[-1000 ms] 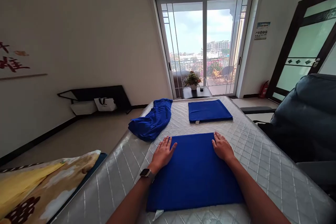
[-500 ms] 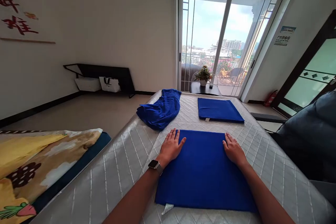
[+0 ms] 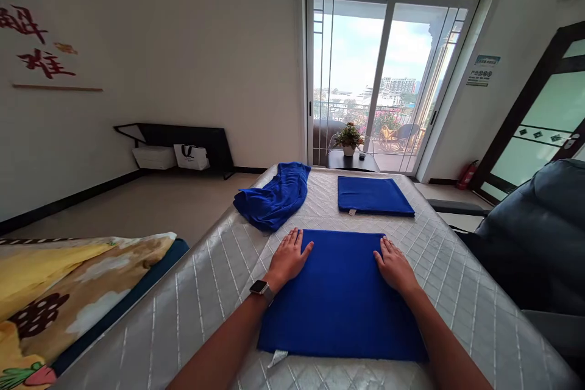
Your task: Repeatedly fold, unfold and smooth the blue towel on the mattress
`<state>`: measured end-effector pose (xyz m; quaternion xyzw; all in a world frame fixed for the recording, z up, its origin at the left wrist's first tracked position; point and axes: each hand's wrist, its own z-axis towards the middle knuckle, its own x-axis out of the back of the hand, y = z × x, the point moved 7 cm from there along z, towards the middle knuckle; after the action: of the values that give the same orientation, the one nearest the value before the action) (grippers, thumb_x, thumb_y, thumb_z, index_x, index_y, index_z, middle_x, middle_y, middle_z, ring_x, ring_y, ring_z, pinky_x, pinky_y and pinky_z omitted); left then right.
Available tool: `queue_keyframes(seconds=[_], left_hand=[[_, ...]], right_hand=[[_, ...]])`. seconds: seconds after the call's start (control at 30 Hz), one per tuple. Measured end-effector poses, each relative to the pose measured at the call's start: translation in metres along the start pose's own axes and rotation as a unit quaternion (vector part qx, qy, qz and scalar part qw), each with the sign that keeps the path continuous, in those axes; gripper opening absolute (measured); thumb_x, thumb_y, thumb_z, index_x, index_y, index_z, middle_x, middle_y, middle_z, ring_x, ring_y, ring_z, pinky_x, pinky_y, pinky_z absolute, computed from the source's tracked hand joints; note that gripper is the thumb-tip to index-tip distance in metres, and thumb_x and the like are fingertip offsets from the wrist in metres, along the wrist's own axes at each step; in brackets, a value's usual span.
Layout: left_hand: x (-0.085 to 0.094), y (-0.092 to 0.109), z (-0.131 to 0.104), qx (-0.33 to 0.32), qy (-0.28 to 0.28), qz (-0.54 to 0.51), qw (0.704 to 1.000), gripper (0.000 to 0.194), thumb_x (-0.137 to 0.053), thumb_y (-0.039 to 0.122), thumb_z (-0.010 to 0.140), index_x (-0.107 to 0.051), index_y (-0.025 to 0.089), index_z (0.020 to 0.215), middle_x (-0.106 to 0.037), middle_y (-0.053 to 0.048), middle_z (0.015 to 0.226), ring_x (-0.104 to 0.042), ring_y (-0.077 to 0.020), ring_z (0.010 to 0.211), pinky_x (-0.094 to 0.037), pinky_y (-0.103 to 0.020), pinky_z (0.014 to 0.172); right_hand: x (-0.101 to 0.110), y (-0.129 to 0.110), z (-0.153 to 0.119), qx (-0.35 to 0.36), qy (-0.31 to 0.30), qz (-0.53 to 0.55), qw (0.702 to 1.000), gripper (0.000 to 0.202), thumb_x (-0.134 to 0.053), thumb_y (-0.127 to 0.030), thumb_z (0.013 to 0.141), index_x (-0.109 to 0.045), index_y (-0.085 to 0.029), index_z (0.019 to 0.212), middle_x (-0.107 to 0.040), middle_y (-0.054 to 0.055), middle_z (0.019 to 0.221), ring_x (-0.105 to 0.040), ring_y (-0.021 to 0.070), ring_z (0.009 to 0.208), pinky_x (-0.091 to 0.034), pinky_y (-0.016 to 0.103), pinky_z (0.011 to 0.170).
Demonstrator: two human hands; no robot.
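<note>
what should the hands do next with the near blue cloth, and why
Probably slide the fingertips under the side edges of the near blue cloth to lift it: it already looks flat and square, the left grip and right grip are at its far corners, and a neatly folded blue cloth lies just beyond.

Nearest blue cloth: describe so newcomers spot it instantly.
Find the silver quilted mattress. On its near part lies a flat blue cloth. Unlike the crumpled blue cloth and rectangular blue cloth beyond, it has the left hand and right hand at its side edges.
</note>
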<state>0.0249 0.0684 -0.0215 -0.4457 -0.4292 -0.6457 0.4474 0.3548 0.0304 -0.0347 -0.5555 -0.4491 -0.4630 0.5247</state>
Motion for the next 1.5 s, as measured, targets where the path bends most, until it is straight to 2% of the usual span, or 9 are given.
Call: queue_keyframes(seconds=[0.17,0.27,0.4,0.57,0.7,0.83,1.07,1.3,1.5], left_hand=[[0.019,0.001,-0.004,0.022,0.044,0.054,0.997,0.078,-0.026,0.060,0.105,-0.043,0.002,0.154,-0.042,-0.024,0.161,-0.038,-0.0326,0.151,-0.032,-0.049,0.125],[0.026,0.024,-0.004,-0.010,0.041,0.069,0.997,0.081,-0.024,0.063,0.104,-0.047,0.002,0.152,-0.045,-0.024,0.159,-0.040,-0.0330,0.150,-0.033,-0.048,0.124],[0.017,0.108,0.000,-0.118,-0.018,0.013,0.993,0.077,-0.023,0.062,0.106,-0.049,0.006,0.152,-0.050,-0.021,0.156,-0.045,-0.0298,0.147,-0.038,-0.045,0.122],[-0.005,0.229,0.009,-0.213,-0.009,-0.058,0.975,0.061,-0.029,0.053,0.108,-0.050,0.016,0.152,-0.054,-0.017,0.154,-0.045,-0.0287,0.148,-0.039,-0.050,0.121],[-0.030,0.264,0.017,-0.209,-0.021,-0.083,0.974,0.056,-0.024,0.044,0.109,-0.050,0.018,0.152,-0.051,-0.017,0.156,-0.043,-0.0271,0.149,-0.037,-0.052,0.122],[-0.042,0.249,0.014,-0.195,-0.041,-0.070,0.978,0.060,-0.018,0.042,0.109,-0.042,0.015,0.157,-0.045,-0.016,0.161,-0.036,-0.0266,0.153,-0.035,-0.051,0.123],[-0.029,0.193,-0.001,-0.151,-0.055,-0.024,0.987,0.069,-0.018,0.055,0.108,-0.038,0.014,0.159,-0.038,-0.015,0.165,-0.029,-0.0262,0.156,-0.029,-0.050,0.127],[-0.007,0.093,-0.016,-0.067,-0.082,0.014,0.994,0.072,-0.018,0.058,0.107,-0.035,0.014,0.160,-0.030,-0.015,0.168,-0.025,-0.0261,0.157,-0.025,-0.050,0.128],[0.004,0.014,-0.032,-0.027,-0.047,0.024,0.998,0.070,-0.022,0.058,0.107,-0.037,0.013,0.159,-0.033,-0.017,0.166,-0.029,-0.0282,0.155,-0.029,-0.051,0.126]], right_hand=[[0.001,-0.005,-0.006,-0.007,-0.003,0.011,1.000,0.070,-0.021,-0.044,0.106,-0.021,-0.004,0.164,-0.017,0.012,0.171,-0.018,0.0239,0.158,-0.013,0.040,0.128],[0.003,-0.007,-0.008,-0.008,0.004,0.016,1.000,0.070,-0.020,-0.043,0.106,-0.023,-0.004,0.163,-0.018,0.012,0.171,-0.019,0.0237,0.158,-0.013,0.040,0.128],[0.006,-0.008,-0.009,-0.006,0.012,0.020,1.000,0.069,-0.021,-0.042,0.105,-0.024,-0.003,0.163,-0.019,0.013,0.170,-0.019,0.0253,0.157,-0.014,0.041,0.128],[0.003,-0.006,-0.012,0.015,0.007,0.022,1.000,0.065,-0.027,-0.029,0.102,-0.026,-0.005,0.163,-0.020,0.012,0.170,-0.019,0.0254,0.158,-0.015,0.042,0.128],[-0.003,-0.002,-0.012,0.023,0.011,0.018,1.000,0.068,-0.034,-0.021,0.097,-0.027,-0.009,0.163,-0.020,0.009,0.171,-0.018,0.0227,0.158,-0.014,0.036,0.128],[-0.003,-0.001,-0.010,0.018,0.018,0.038,0.999,0.066,-0.029,-0.018,0.098,-0.027,-0.009,0.163,-0.021,0.009,0.171,-0.018,0.0218,0.158,-0.014,0.036,0.128],[0.001,-0.003,-0.007,0.002,0.019,0.037,0.999,0.068,-0.023,-0.040,0.104,-0.025,-0.004,0.163,-0.022,0.012,0.170,-0.020,0.0254,0.157,-0.014,0.042,0.127],[0.004,-0.005,-0.011,-0.006,0.013,0.020,1.000,0.069,-0.020,-0.042,0.105,-0.024,-0.004,0.163,-0.022,0.011,0.170,-0.021,0.0240,0.157,-0.014,0.041,0.128],[-0.006,-0.001,-0.007,0.000,0.012,-0.004,1.000,0.069,-0.021,-0.042,0.105,-0.024,-0.005,0.163,-0.020,0.010,0.171,-0.019,0.0225,0.158,-0.013,0.040,0.128]])
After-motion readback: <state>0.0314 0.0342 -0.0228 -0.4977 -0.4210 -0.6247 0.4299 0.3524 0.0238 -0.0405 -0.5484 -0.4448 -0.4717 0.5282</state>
